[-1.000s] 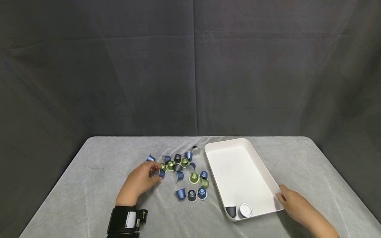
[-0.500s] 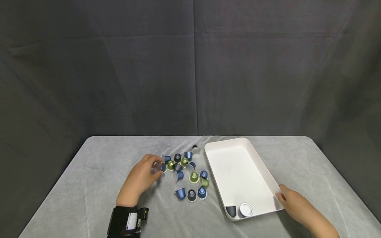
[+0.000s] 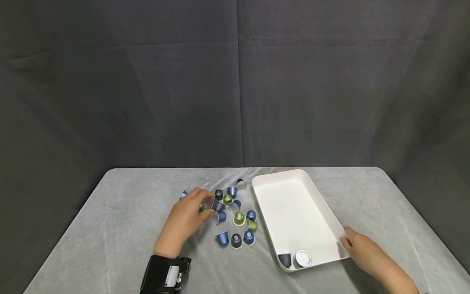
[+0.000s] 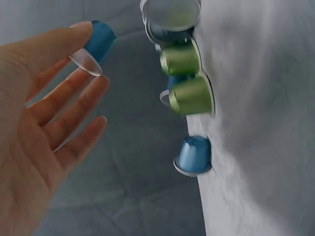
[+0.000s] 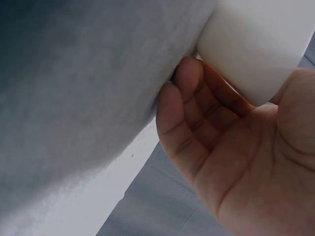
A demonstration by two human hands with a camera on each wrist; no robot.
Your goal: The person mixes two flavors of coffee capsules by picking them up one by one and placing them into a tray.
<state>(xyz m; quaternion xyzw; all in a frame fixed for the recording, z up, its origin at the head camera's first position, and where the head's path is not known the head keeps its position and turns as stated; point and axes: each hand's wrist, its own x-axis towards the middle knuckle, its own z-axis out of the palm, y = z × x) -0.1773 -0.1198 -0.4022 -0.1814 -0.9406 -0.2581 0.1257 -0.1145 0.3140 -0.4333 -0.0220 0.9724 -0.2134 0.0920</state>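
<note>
A blue capsule [image 4: 101, 42] is over the tabletop [image 3: 103, 245], left of its middle, pinched between thumb and forefinger of the left hand [image 3: 185, 222], whose other fingers are spread apart. Judging by the left wrist view, it is off the cloth. Its long axis runs roughly parallel to the tabletop's far edge: the wide rim faces the palm, the narrow end points right, toward the white tray [image 3: 297, 216]. So the tray lies to the right of both capsule and left hand, with loose capsules between.

Just beside the thumb, on the near side, a second blue capsule [image 3: 221, 217] lies on its side. Past the fingertips stand a black capsule [image 3: 218, 194] and a green capsule [image 3: 227, 199]. Closer to the tabletop's near edge are a tilted blue capsule [image 3: 222, 239], an upright dark capsule [image 3: 236, 241] and an upright blue capsule [image 3: 249, 238].

The tray sits slanted on the right half, its far wall near the tabletop's far edge. A charcoal capsule [image 3: 284, 260] is in its near left corner, a white-faced capsule [image 3: 303, 258] just beside it. The right hand [image 3: 367, 251] grips the near right corner, fingers curled beneath, thumb over the wall, well apart from the pinched capsule.
</note>
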